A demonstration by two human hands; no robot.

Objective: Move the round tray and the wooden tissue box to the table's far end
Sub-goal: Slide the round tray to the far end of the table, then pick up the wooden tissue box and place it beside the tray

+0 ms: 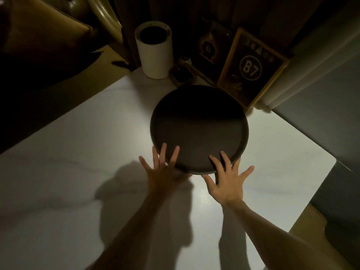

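A dark round tray (198, 121) lies flat on the white table (78, 172), near its far end. My left hand (165, 170) is spread flat over the tray's near left rim, fingertips resting on it. My right hand (228, 180) is spread the same way over the near right rim, fingers apart. Neither hand grips anything. A small dark wooden box (182, 75) stands beyond the tray at the far edge; I cannot tell whether it is the tissue box.
A white cylindrical bin (154, 49) stands at the far left corner. A framed sign marked B7 (251, 69) and a dark upright card (209, 49) lean against the back wall. A padded seat (48, 41) is at the left, a grey wall panel (321, 84) at the right.
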